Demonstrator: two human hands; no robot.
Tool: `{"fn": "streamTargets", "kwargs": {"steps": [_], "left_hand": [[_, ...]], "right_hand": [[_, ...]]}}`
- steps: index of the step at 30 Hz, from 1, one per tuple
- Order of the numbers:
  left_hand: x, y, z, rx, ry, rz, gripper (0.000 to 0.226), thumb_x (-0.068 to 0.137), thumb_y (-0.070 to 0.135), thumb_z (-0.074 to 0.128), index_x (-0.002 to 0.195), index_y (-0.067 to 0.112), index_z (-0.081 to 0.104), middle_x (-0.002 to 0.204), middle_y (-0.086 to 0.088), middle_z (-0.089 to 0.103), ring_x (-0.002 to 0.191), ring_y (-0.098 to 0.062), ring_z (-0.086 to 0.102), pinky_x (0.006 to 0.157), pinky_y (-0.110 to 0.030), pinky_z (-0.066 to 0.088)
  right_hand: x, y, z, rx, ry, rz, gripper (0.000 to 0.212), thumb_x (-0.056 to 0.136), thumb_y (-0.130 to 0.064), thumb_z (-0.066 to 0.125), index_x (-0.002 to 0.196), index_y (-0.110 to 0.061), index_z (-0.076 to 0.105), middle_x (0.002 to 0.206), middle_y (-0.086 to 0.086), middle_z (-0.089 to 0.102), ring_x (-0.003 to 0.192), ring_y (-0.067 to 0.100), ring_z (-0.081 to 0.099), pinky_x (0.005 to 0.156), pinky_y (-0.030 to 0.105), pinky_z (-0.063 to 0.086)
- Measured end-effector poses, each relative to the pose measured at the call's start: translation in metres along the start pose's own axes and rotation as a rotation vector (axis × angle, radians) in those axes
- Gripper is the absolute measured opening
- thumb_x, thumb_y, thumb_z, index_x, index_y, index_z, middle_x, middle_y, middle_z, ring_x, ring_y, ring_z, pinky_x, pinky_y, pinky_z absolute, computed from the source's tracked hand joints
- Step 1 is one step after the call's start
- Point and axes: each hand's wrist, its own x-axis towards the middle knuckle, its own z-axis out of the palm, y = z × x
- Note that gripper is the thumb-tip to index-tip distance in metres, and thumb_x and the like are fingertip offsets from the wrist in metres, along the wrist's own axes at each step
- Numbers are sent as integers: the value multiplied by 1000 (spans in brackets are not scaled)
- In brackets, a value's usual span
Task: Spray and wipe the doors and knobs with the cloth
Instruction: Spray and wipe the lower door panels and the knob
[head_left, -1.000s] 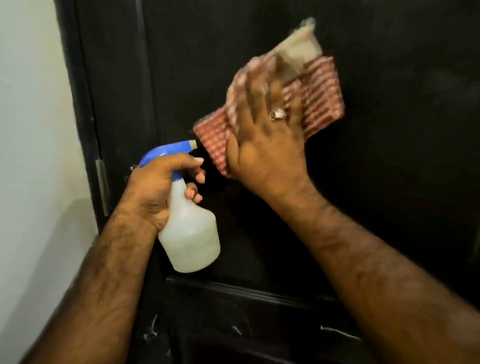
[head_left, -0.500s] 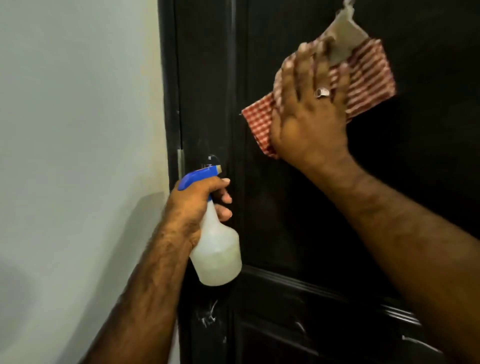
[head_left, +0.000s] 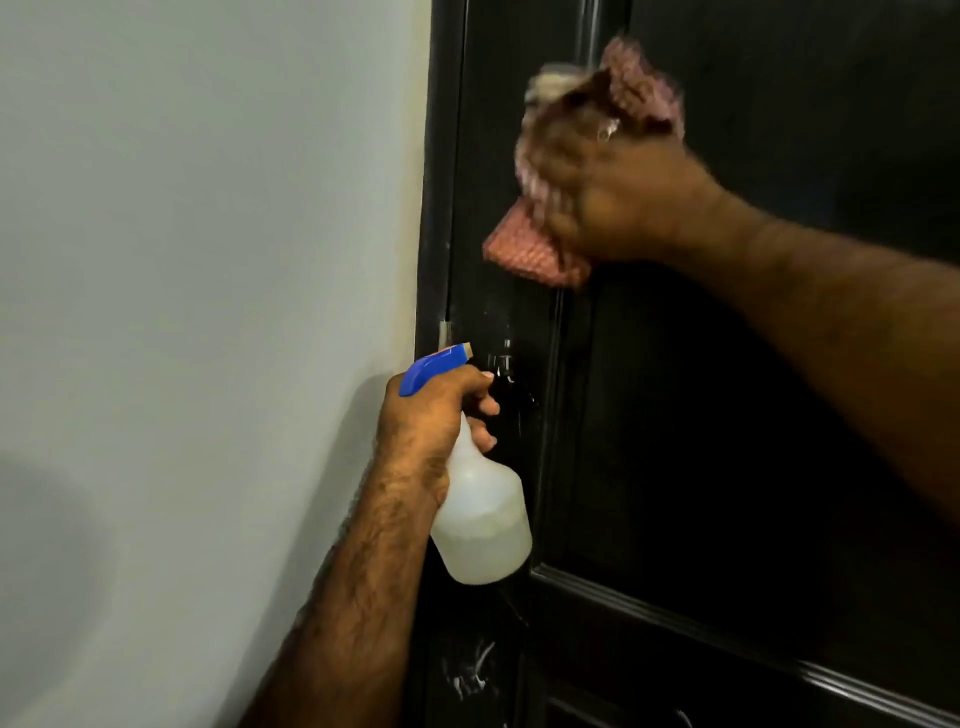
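Cloth (head_left: 524, 247) now nearer door (head_left: 727, 415) edge, red-checked, blurred, bunched

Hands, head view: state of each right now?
Left hand: grips the translucent plastic spray bottle with blue trigger head.
Right hand: on the red-and-white checked cloth against the black door; blurred, grip cannot be told.

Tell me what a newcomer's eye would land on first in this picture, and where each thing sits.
First comes the red checked cloth, pressed against the black door by the blurred right hand, high and right of centre. Next is the spray bottle with its blue head, held in the grip of the left hand lower down, near the door's left edge. The pale wall fills the left of the view.
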Motion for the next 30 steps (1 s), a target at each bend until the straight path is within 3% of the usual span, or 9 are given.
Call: {"fn": "streamTargets", "kwargs": {"steps": [3, 6, 10, 14, 16, 18, 22, 27, 30], "left_hand": [[10, 3, 0, -9, -27, 16, 13, 89, 16, 77, 98, 7, 75, 75, -12, 73, 53, -23, 57, 63, -38, 57], [14, 0, -4, -29, -39, 40, 17, 87, 14, 76, 100, 3, 75, 76, -16, 71, 52, -26, 53, 60, -37, 56], [20, -1, -8, -22, -48, 53, 21, 86, 14, 75, 101, 0, 75, 77, -19, 71, 48, -27, 51, 58, -37, 54], [21, 3, -8, -1, -32, 25, 23, 89, 18, 77, 106, 2, 74, 78, -14, 73, 51, -23, 57, 60, -36, 56], [21, 5, -7, -4, -13, 25, 18, 89, 17, 77, 101, 3, 75, 77, -13, 73, 51, -22, 57, 60, -36, 56], [19, 7, -6, -19, 1, 40, 18, 88, 14, 76, 100, 2, 74, 76, -15, 72, 50, -24, 54, 60, -37, 55], [14, 7, -7, -2, 3, 51, 19, 86, 12, 76, 100, 1, 74, 76, -16, 72, 51, -25, 54, 63, -39, 56], [11, 0, -7, 10, 1, 15, 15, 89, 15, 77, 101, 5, 75, 77, -13, 74, 52, -23, 58, 65, -40, 58], [8, -3, -6, 4, 4, 30, 16, 88, 13, 76, 101, 4, 74, 75, -15, 72, 50, -23, 56, 64, -39, 57]], "right_hand": [[32, -15, -14, 2, -63, 211, 77, 106, -58, 16, 169, -13, 16, 176, 19, 8, 163, 40, 8, 128, 65, 4], [12, -72, 13, -52, -77, -191, 75, 105, -53, 19, 164, -10, 31, 173, 24, 22, 160, 44, 20, 126, 68, 11], [-8, -77, 7, 54, -305, -597, 86, 92, -65, 2, 166, -31, 30, 175, 0, 24, 160, 26, 29, 123, 51, 37], [48, -19, 1, -43, -18, -251, 71, 105, -54, 36, 164, -16, 36, 171, 18, 31, 158, 40, 29, 121, 65, 35], [55, -27, -2, -19, -34, -23, 82, 102, -63, 22, 168, -15, 24, 175, 20, 17, 162, 41, 13, 128, 66, 13], [49, -55, 11, -21, -69, -130, 82, 100, -64, 25, 167, -16, 22, 174, 20, 19, 162, 41, 14, 129, 67, 6], [41, -46, 7, 23, -44, -226, 72, 101, -57, 39, 161, -19, 39, 173, 16, 28, 161, 38, 23, 128, 67, 16], [49, -41, -7, 30, 21, 100, 71, 107, -54, 28, 168, -19, 24, 176, 19, 12, 163, 39, 7, 130, 62, 2], [44, -88, 10, 44, -120, -272, 77, 102, -62, 13, 168, -24, 22, 177, 11, 16, 162, 36, 19, 130, 61, 13]]}}
